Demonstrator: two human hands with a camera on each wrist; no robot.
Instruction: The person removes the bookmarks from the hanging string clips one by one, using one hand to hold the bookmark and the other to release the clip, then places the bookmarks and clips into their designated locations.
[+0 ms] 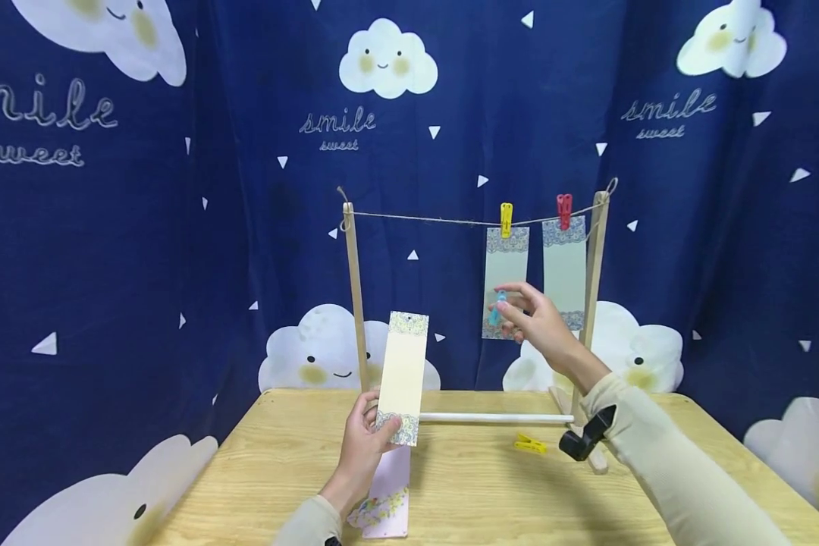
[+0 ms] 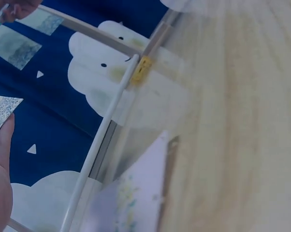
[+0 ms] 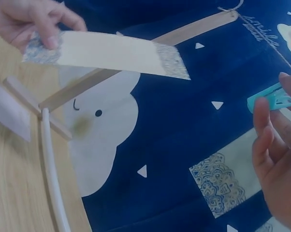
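My left hand [image 1: 366, 447] pinches the lower end of a cream paper bookmark [image 1: 404, 371] with lacy patterned ends, held up in front of the left post. In my right hand [image 1: 542, 326] a light blue clothespin [image 1: 498, 309] is pinched between thumb and fingers, in front of a hanging card. That card [image 1: 506, 265] hangs from the string [image 1: 423, 219] by a yellow clothespin [image 1: 506, 221]. To its right a second card [image 1: 564, 265] hangs by a red clothespin [image 1: 564, 211]. The right wrist view shows the blue clothespin [image 3: 269, 99] close up.
The string runs between two wooden posts [image 1: 357, 296] joined low down by a white rod [image 1: 494, 418]. A yellow clothespin [image 1: 531, 444] lies on the wooden table [image 1: 478, 493]. Pink floral cards [image 1: 390, 493] lie below my left hand. A dark blue cloud-print curtain [image 1: 300, 250] hangs behind.
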